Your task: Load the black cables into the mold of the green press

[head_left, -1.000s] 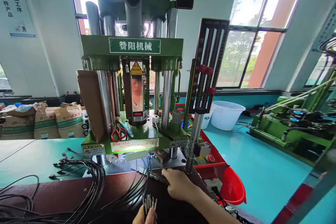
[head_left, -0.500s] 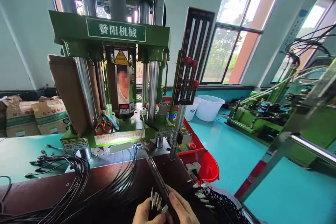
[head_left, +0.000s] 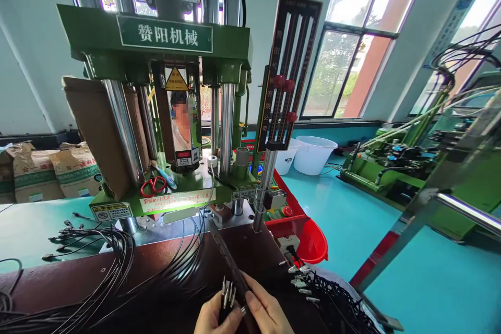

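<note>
My left hand point(head_left: 213, 315) is closed round several cable connectors point(head_left: 228, 293), their silver metal ends pointing up. My right hand point(head_left: 268, 305) grips the near end of a long, narrow dark bar point(head_left: 229, 258), which slants away toward the press. Both hands are close together at the bottom of the view, and one metal connector end shows beside the bar between them. Black cables point(head_left: 156, 279) run across the brown tabletop point(head_left: 58, 282) to the left of my hands. The lower parts of the held connectors are hidden by my fingers.
A green press point(head_left: 156, 36) stands ahead, with red scissors point(head_left: 153, 186) on its base. More cables with metal connectors point(head_left: 301, 284) lie at right. Beyond are a red bin point(head_left: 313, 245) and white tubs point(head_left: 315, 154). A metal frame post point(head_left: 391, 240) rises at right.
The head view has shifted slightly, with the press lower parts sitting a little higher. My hands have drawn slightly closer together, still holding the connectors and the bar.
</note>
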Available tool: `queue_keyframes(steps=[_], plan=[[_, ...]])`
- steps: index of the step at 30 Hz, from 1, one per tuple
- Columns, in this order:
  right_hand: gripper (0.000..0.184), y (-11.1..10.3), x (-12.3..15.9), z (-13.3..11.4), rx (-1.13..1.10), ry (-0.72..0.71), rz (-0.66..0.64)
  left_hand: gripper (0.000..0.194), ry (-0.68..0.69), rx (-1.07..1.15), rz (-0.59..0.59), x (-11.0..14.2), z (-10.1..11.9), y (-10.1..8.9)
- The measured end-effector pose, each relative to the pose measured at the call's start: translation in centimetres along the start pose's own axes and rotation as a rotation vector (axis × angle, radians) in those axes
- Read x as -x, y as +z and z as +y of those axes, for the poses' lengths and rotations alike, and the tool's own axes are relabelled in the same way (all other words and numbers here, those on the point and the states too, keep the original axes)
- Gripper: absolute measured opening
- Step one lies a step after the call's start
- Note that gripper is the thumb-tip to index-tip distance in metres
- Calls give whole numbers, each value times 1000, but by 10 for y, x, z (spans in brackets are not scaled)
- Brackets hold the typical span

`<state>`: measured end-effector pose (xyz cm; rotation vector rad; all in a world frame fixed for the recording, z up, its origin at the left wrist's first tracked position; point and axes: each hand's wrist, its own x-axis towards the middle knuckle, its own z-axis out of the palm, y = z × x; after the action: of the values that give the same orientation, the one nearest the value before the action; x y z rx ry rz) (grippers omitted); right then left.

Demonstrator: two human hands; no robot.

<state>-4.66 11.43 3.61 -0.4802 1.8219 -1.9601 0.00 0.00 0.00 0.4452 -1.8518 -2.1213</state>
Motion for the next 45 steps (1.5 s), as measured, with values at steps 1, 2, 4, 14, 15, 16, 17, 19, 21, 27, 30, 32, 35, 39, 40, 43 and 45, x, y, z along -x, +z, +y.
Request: queue_keyframes(steps=[1, 2, 4, 14, 15, 16, 17, 19, 21, 27, 30, 32, 35, 39, 40, 43, 45], plan=[[47, -1, 1, 0, -35, 48, 22, 48, -32, 40, 13, -1, 1, -2], [47, -3, 1, 0, -76, 101, 48, 51, -88, 86, 13, -1, 3, -4], [44, -6, 2, 2, -170, 191, 119, 57, -215, 191, -3, -1, 8, -7], [46, -7, 2, 4, -178, 245, 118, 32, 20, -101, -47, -6, 15, -1], [47, -8, 1, 2, -155, 240, 97, 30, 14, -126, -65, -6, 13, -2], [47, -9, 1, 0, -131, 231, 72, 28, 2, -136, -80, -7, 11, -3], [48, -10, 0, -2, -109, 215, 45, 26, -7, -142, -93, -8, 9, -5], [50, -10, -1, -6, -69, 170, -43, 25, -27, -153, -125, -9, 3, -6], [56, -10, -2, -9, -58, 131, -101, 25, -43, -157, -124, -10, -2, -7], [55, -6, 3, -12, -67, 148, -73, 27, -64, -145, -110, -11, -6, -8], [50, -6, 2, -15, -13, 88, -159, 30, -47, -142, -123, -11, -8, -9], [45, -6, 1, -16, 57, 18, -205, 33, -32, -115, -100, -9, -9, -9], [41, -6, -2, -12, 118, -12, -230, 39, 6, -65, -33, -3, -3, -8], [50, -7, -2, -4, 21, 158, -212, 50, -131, 69, 23, 0, 10, -7], [52, -7, -1, -3, -5, 189, -185, 53, -181, 119, 59, 0, 11, -6], [58, -8, -1, -1, -46, 224, -136, 56, -196, 218, 113, -3, 9, -5], [58, -9, -1, -1, -47, 230, -154, 51, -130, 209, 66, -4, 9, -4]])
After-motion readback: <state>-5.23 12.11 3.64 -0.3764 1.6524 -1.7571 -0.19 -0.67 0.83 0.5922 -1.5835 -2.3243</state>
